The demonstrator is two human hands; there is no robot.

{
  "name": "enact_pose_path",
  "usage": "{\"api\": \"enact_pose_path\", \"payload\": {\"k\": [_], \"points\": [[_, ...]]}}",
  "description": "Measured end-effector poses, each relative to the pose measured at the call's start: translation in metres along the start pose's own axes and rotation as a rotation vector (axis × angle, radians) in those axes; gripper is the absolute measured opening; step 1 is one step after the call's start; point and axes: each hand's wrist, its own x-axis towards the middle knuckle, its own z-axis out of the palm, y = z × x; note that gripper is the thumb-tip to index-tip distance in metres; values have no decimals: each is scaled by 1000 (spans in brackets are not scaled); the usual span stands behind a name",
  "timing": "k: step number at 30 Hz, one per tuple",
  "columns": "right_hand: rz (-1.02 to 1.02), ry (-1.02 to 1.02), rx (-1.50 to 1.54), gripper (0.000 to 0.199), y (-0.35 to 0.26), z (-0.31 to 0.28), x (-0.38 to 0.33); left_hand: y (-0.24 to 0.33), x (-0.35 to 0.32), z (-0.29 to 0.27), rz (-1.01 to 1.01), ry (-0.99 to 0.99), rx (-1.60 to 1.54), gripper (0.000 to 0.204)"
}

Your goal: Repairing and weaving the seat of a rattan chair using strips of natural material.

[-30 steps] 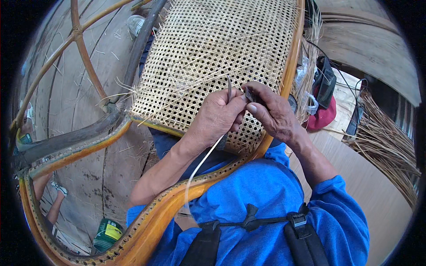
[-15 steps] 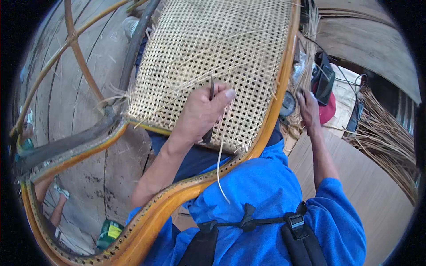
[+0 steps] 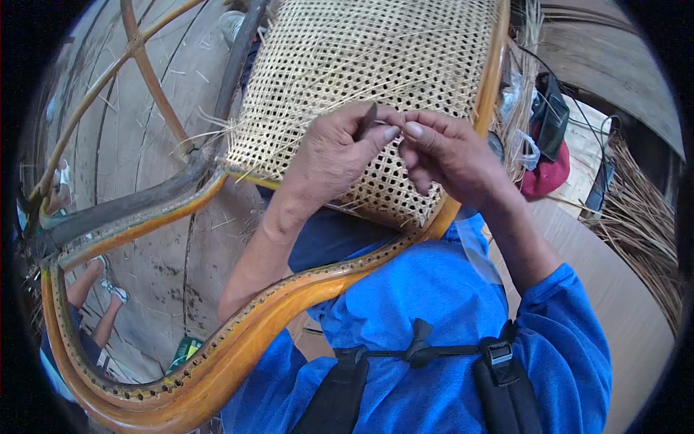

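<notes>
Over the cane-woven panel (image 3: 325,79), my two hands meet at the fingertips. My left hand (image 3: 329,155) is closed around a dark, narrow, blade-like tool (image 3: 369,118), most of which its fingers hide. Thumb and forefinger of my right hand (image 3: 459,155) pinch together against the left fingertips; whatever is between them is too small to make out. Below the right wrist, a pale blurred strip (image 3: 478,253) crosses my blue shirt. The panel has an open lattice with dark holes, and loose cane ends stick out at its left corner.
A curved orange-brown wooden frame (image 3: 289,289) with a row of holes sweeps round my lap. Crossed poles (image 3: 137,47) rise at the far left. Bundled cane strips (image 3: 640,210), a red item (image 3: 548,173) and a black bag (image 3: 553,116) lie at right. Another person's legs (image 3: 108,318) show lower left.
My right hand has come from the pile of things at right to meet my left fingertips. The pale strand that hung below my left hand no longer shows there. The view has shifted slightly.
</notes>
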Motion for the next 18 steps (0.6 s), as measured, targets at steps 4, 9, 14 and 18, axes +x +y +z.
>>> {"api": "enact_pose_path", "payload": {"k": [4,9,14,18], "points": [[-175,119,-249,18,2,4,17,-2,-4,-20,-82,127,8,19],[-641,254,-858,21,14,16,39,-12,-6,-27,-143,237,-165,23],[-468,181,-1010,28,10,32,44,-33,-7,-35,139,348,446,20],[-445,190,-1225,24,7,34,43,-32,-16,-38,319,385,1058,20]]}}
